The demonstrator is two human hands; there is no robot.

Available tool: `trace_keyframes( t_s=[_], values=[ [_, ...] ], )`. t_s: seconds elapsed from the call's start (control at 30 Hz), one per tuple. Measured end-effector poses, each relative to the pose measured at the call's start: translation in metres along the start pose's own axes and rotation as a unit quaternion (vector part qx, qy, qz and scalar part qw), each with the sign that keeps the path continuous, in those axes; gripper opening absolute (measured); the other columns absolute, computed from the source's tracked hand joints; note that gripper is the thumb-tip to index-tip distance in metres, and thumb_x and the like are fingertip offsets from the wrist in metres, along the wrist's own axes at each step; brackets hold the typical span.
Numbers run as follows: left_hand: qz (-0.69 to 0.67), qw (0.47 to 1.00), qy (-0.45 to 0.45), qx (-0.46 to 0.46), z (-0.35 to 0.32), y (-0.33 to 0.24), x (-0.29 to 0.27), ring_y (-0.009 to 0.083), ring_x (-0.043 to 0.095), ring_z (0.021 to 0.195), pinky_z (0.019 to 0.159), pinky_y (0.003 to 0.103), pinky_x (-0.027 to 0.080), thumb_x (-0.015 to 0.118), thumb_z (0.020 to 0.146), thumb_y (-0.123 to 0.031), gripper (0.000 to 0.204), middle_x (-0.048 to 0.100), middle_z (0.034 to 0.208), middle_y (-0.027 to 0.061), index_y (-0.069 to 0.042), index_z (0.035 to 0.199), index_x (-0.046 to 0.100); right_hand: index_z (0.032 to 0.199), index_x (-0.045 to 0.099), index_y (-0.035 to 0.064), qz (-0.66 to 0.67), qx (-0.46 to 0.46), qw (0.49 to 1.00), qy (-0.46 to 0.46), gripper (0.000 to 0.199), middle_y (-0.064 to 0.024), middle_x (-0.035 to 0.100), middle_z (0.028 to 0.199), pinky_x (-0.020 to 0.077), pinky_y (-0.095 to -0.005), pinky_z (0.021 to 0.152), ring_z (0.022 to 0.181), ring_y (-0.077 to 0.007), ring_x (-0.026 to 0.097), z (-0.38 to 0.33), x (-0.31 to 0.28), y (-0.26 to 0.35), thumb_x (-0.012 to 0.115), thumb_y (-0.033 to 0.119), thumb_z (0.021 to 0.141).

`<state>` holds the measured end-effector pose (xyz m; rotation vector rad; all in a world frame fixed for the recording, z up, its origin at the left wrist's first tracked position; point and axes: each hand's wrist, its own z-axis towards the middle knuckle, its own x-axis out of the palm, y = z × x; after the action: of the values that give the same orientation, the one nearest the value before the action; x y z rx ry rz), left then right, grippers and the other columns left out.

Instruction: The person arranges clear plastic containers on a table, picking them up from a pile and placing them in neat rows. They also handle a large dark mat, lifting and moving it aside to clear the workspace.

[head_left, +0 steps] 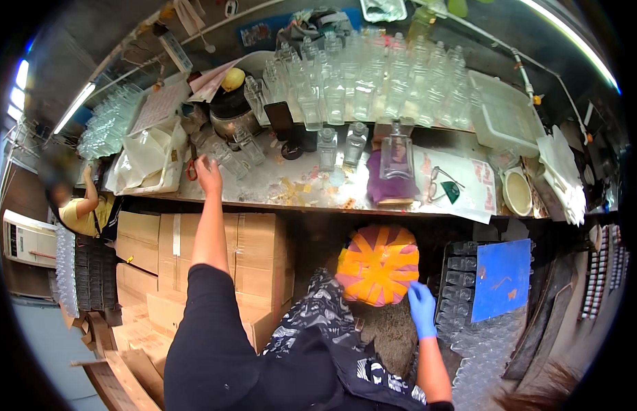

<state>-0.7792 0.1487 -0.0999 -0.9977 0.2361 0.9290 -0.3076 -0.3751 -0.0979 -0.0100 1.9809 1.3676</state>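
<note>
My left hand (209,175) is bare and stretched up to the front left part of the worktable (277,195). It rests there with nothing in it, beside red-handled scissors (191,170) and a small clear glass bottle (228,160). My right hand (422,308) wears a blue glove and hangs low under the table. Its fingers touch the lower right edge of a round orange and pink cushion (378,264). Just right of that hand stands a dark tray of glass bottles (461,277).
Many clear bottles (373,82) crowd the back of the table; a square bottle (396,155) stands on a purple cloth (381,183). Cardboard boxes (253,253) stack under the table at left. A blue board (502,277) lies on the tray. Another person (82,205) works at far left.
</note>
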Motion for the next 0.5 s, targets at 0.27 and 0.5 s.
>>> trace_keyframes(
  t_s=[0.27,0.5],
  values=[
    [-0.027,0.990,0.073,-0.118,0.069,0.063,0.077,0.0244,0.062,0.094,0.080,0.037,0.048,0.067,0.084,-0.014,0.037,0.062,0.103,0.0150,-0.001,0.117,0.056,0.120,0.058,0.0022,-0.003,-0.358,0.934,0.008,0.039,-0.0172,0.060,0.116,0.0428,-0.0377,0.096,0.111,-0.0320,0.057,0.294,0.172,0.242,0.066,0.010,0.083],
    [-0.058,0.986,0.012,-0.158,0.091,0.051,0.073,0.0102,0.051,0.056,0.055,0.027,0.042,0.067,0.086,-0.022,0.026,0.059,0.066,0.0045,0.000,0.099,0.063,0.106,0.066,0.0033,0.216,-0.181,0.950,0.136,0.029,-0.0038,0.065,0.084,0.0486,-0.0243,0.072,0.075,-0.0092,0.059,0.386,0.260,0.258,0.073,0.010,0.079]
  ],
)
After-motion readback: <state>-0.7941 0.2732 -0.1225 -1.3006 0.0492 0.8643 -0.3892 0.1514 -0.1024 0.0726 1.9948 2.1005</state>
